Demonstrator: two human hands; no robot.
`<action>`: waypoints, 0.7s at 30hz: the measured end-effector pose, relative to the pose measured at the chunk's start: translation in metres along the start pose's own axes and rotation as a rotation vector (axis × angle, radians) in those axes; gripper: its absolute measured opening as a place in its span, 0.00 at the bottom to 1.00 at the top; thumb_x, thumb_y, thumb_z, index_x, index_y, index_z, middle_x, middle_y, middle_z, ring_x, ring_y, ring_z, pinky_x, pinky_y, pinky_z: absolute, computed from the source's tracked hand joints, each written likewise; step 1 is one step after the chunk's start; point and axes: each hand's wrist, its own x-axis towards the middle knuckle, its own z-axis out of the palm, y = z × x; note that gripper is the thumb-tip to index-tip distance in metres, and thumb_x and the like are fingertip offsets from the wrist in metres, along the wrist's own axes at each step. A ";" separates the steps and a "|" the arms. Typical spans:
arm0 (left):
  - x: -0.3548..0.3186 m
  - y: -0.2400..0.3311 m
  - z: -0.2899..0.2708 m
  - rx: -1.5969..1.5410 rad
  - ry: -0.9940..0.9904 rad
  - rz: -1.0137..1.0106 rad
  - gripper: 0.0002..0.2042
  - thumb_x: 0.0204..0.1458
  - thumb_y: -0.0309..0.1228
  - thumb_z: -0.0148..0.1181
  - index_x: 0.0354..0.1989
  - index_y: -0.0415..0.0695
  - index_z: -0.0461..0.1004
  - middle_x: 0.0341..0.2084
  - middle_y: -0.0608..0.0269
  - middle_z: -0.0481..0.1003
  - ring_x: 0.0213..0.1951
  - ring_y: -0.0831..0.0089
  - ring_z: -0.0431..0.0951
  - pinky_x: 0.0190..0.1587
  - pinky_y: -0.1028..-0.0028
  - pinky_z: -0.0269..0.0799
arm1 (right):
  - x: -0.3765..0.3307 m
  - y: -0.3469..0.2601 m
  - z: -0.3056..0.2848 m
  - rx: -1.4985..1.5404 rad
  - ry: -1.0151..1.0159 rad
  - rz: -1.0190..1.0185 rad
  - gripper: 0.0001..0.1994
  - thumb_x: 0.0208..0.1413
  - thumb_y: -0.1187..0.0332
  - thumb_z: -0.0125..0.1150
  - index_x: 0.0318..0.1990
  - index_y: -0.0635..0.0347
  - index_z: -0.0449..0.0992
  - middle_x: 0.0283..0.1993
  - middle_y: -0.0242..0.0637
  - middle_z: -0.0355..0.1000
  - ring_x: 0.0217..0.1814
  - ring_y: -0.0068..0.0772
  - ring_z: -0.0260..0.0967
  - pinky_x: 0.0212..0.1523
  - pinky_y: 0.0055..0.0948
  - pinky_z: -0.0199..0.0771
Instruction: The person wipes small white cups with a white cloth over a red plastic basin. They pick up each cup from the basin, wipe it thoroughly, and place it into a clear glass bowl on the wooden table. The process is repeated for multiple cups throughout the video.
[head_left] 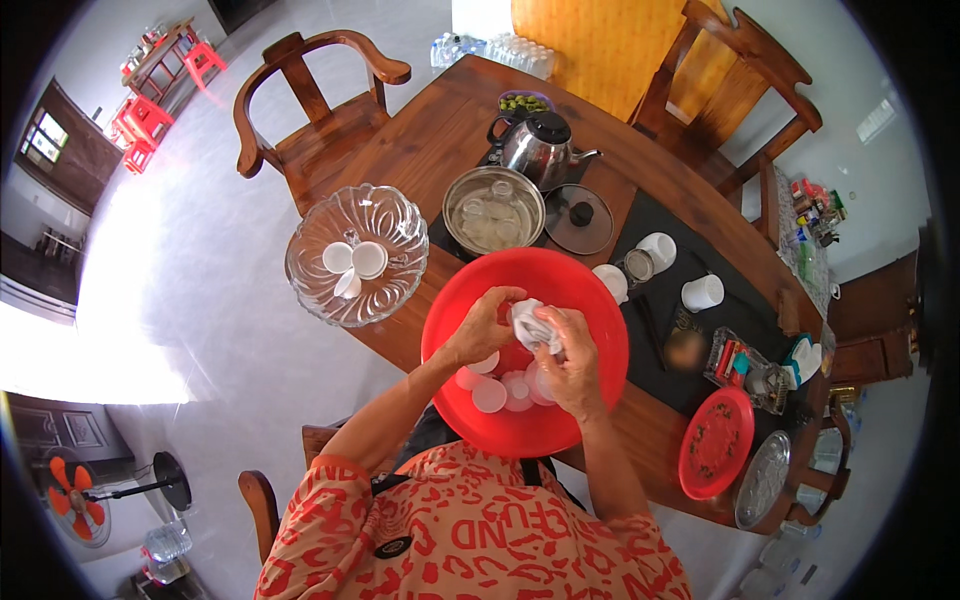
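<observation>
While both hands work over the red basin (590,300), these lines hold:

Left hand (482,328): its grip is curled onto the left side of a small white cup (530,322), fingers pressed to it.
Right hand (570,365): its grip is pinched on the same cup from the right, thumb and fingertips closed on what looks like its rim.
Cup position: raised above the middle of the basin, between the two hands, over several more white cups (505,388) lying on the basin floor.
Doing it well: judging by the pose, one hand should steady the cup while the other rubs round it, kept low over the basin so a slip lands softly.
Nearby: a glass bowl (310,285) with three white cups stands to the left on the wooden surface (440,140); a steel bowl (494,210) and a kettle (538,145) stand beyond.
Hard to make out: fingers cover most of the cup, so a cloth or handle cannot be told; water in the basin is not discernible.
</observation>
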 end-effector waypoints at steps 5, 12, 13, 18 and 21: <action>-0.013 0.014 0.012 0.134 0.052 0.060 0.23 0.37 0.28 0.68 0.43 0.37 0.69 0.38 0.56 0.73 0.39 0.67 0.75 0.43 0.70 0.71 | 0.011 -0.001 0.005 -0.266 -0.085 -0.012 0.17 0.43 0.78 0.57 0.44 0.54 0.72 0.39 0.40 0.64 0.38 0.46 0.69 0.35 0.39 0.71; -0.023 0.030 0.017 0.010 0.031 0.020 0.29 0.34 0.29 0.71 0.47 0.37 0.65 0.39 0.54 0.73 0.42 0.66 0.75 0.44 0.70 0.72 | 0.023 0.023 -0.005 -0.200 -0.092 0.046 0.16 0.43 0.79 0.56 0.42 0.54 0.73 0.40 0.41 0.65 0.41 0.47 0.69 0.38 0.40 0.71; -0.022 0.026 0.015 0.028 0.065 0.056 0.32 0.33 0.29 0.71 0.49 0.38 0.63 0.39 0.54 0.73 0.43 0.66 0.75 0.44 0.69 0.72 | 0.021 0.019 -0.005 -0.213 -0.121 0.026 0.16 0.43 0.79 0.56 0.42 0.54 0.73 0.40 0.41 0.65 0.41 0.47 0.69 0.39 0.39 0.71; -0.026 0.027 0.010 0.028 0.072 0.026 0.41 0.33 0.26 0.72 0.57 0.41 0.53 0.42 0.53 0.71 0.44 0.65 0.74 0.45 0.69 0.73 | 0.005 -0.011 -0.007 -0.336 -0.227 -0.043 0.15 0.43 0.79 0.57 0.41 0.55 0.73 0.41 0.39 0.64 0.42 0.45 0.69 0.39 0.39 0.72; -0.030 0.044 0.009 -0.068 -0.006 0.001 0.40 0.37 0.24 0.71 0.58 0.43 0.52 0.43 0.53 0.71 0.46 0.68 0.73 0.46 0.69 0.73 | 0.012 0.004 -0.010 -0.190 -0.175 -0.006 0.16 0.45 0.79 0.56 0.44 0.57 0.72 0.41 0.40 0.65 0.41 0.42 0.69 0.38 0.36 0.72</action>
